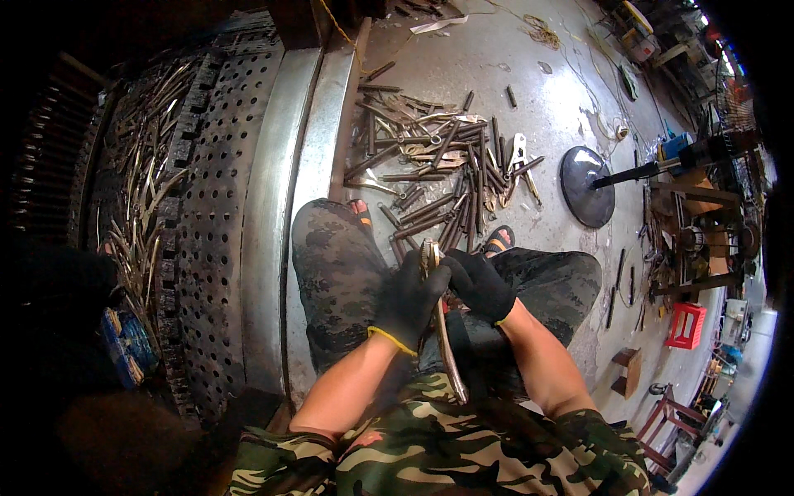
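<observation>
The person is sitting with both knees up, and both hands, in black gloves, are meeting over the lap. The left hand (408,299) is wrapping its fingers (432,285) around a pair of pliers (438,318), pinching it near the head. The right hand (480,285) is pressing against the same tool from the other side, its fingers curled together on the upper part.

The pliers are looking like bare, unfinished metal, dull silver with a brownish tinge. The head is pointing up and away from the body, showing just above the gloves, while two long, thin handles are running down toward the camouflage shirt (447,446), lying close together and curving slightly. One such tool is in the hands.

On the floor (529,74) beyond the feet, a pile (442,165) of similar metal pieces is lying scattered, dark and rusty-looking, crossing over one another; there are several dozen, too many and too tangled to count exactly. Two sandals (499,240) are showing at the near edge of that pile. One round dark disc (585,186) is resting on the floor to the right of the pile, with a dark rod leaning onto it. To the left, a perforated metal panel (211,215) is standing, and past it a second heap (145,182) of thin metal parts is lying. One red crate (686,325) is sitting at the far right.
</observation>
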The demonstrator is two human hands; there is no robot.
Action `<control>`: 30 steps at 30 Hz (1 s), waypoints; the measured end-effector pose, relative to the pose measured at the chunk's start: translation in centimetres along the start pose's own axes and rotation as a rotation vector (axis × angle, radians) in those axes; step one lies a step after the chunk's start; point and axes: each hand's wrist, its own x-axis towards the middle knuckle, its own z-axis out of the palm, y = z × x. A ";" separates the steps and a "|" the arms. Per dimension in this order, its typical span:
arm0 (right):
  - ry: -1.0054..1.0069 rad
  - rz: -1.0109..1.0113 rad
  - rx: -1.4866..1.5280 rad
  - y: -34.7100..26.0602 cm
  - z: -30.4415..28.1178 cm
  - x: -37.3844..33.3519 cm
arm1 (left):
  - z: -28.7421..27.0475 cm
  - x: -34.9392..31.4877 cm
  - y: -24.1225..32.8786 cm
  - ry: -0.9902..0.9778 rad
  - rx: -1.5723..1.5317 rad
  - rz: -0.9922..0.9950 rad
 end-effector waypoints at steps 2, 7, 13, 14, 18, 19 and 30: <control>-0.025 0.070 0.050 -0.6 -0.4 0.3 | -0.1 0.0 0.2 -0.001 0.025 0.002; -0.004 0.098 0.104 -0.6 -0.1 0.2 | -0.2 -0.1 0.8 0.000 0.049 0.044; 0.044 0.229 0.129 -1.2 0.9 0.0 | 0.0 0.0 0.7 0.023 0.068 -0.043; 0.043 0.265 0.132 -1.4 0.9 0.0 | 0.1 0.0 0.8 0.041 0.101 -0.052; -0.015 0.359 0.157 -2.1 0.2 0.5 | -0.3 -0.2 1.3 0.038 0.092 -0.077; -0.007 0.325 0.153 -1.9 0.3 0.3 | -0.3 -0.1 1.3 0.017 0.059 -0.087; 0.188 0.305 0.163 -2.1 3.7 -0.9 | -0.5 -0.2 1.7 0.118 0.209 -0.019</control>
